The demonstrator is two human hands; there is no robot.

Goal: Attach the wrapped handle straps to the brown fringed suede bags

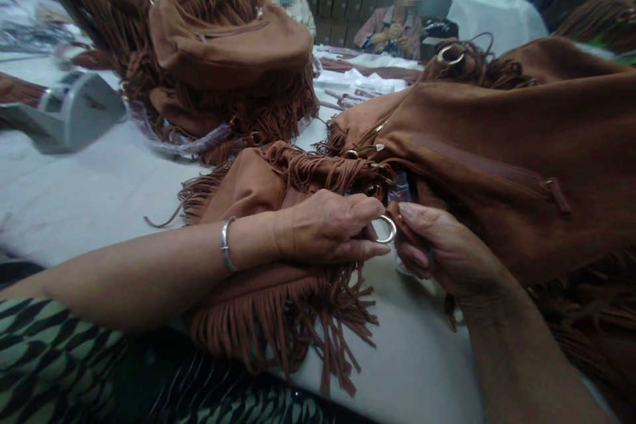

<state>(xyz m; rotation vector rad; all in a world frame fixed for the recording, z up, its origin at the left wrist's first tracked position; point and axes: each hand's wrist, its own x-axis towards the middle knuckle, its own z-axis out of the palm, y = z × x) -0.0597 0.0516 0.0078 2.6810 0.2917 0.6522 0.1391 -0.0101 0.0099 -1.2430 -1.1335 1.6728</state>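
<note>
My left hand [330, 225] is closed around a metal ring [386, 230], whose curved end shows between thumb and fingers. Just right of it, my right hand [442, 245] pinches a brown leather strap end [405, 225] close to the ring. Under my left wrist lies a brown fringed bag [248, 189], its fringe spread toward the table's front edge. Clear plastic wrap shows behind and below the strap. Whether strap and ring are joined cannot be made out.
Stacked brown fringed bags [238, 40] stand at the back left, and a large brown bag [497, 126] fills the right. A grey tape dispenser [74, 109] sits on the white table [114, 192] at left. Two people are across the table.
</note>
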